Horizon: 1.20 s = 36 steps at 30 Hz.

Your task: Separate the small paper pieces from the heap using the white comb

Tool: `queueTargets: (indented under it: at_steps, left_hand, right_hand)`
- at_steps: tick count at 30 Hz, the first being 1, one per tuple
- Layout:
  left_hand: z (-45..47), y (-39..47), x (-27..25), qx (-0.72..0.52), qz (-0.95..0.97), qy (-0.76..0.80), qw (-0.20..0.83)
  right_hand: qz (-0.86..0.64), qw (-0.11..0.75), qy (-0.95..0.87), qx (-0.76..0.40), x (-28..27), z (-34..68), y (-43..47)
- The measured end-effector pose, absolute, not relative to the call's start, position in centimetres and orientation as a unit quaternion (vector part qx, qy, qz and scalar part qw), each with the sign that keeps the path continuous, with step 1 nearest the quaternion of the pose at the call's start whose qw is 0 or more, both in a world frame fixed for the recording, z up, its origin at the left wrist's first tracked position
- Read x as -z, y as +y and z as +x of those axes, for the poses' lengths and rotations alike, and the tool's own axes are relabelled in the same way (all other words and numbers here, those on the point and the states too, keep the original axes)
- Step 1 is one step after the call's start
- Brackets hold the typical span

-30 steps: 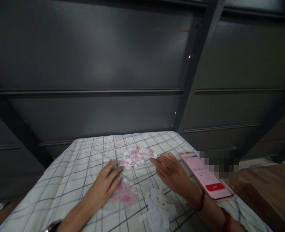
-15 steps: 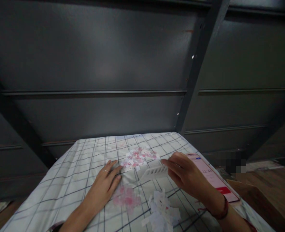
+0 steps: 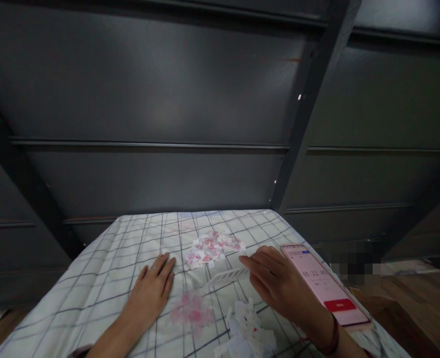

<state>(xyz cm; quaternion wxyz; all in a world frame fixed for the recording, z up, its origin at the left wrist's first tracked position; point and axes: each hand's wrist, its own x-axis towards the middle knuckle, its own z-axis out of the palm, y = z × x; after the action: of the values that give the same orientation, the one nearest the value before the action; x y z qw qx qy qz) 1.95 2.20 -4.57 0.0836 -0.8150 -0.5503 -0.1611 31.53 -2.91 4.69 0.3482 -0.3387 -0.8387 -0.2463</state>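
Observation:
My right hand (image 3: 275,281) pinches one end of a thin white slotted piece (image 3: 229,276), held tilted over the checked cloth; its exact kind is unclear. Flat on the cloth to the left lies my left hand (image 3: 150,286), fingers stretched out, with a ring on one finger and nothing held. Between and beyond the hands is a pile of small white and pink scraps (image 3: 210,248). A blurry pink patch (image 3: 192,312) shows on the cloth nearer to me. Close to the front, below my right hand, sits a second heap of white scraps (image 3: 247,330).
A phone (image 3: 326,286) with a running timer lies by the right edge of the cloth-covered table (image 3: 104,268). Behind the table rises a dark metal panel wall (image 3: 160,179). A brown cardboard box (image 3: 398,313) stands low at the right.
My left hand has drawn back leftward from the scrap pile. My right hand has shifted slightly left and nearer, and the slotted piece is now seen more edge-on.

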Motion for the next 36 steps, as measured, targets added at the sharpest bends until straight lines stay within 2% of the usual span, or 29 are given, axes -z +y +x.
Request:
queueTargets:
  at_steps: [9, 16, 21, 26, 36]
  left_hand:
    - [1.7, 2.4, 5.1, 0.152, -0.816, -0.549, 0.1]
    - [2.0, 2.0, 4.8, 0.158, -0.813, -0.551, 0.099]
    - [2.0, 1.6, 4.5, 0.162, -0.81, -0.553, 0.106]
    - [2.1, 1.3, 4.1, 0.147, -0.809, -0.558, 0.116]
    - [2.6, 0.6, 2.9, 0.129, -0.805, -0.572, 0.087]
  right_hand:
    - [-0.331, 0.343, -0.841, 0.257, -3.6, 30.4, -2.5]
    - [-0.324, 0.378, -0.831, 0.248, -3.5, 30.2, -2.4]
    - [-0.307, 0.349, -0.846, 0.262, -3.2, 29.9, -2.3]
    - [-0.337, 0.367, -0.815, 0.297, -3.3, 30.6, -2.4]
    - [-0.357, 0.331, -0.806, 0.338, -2.4, 31.0, -1.5]
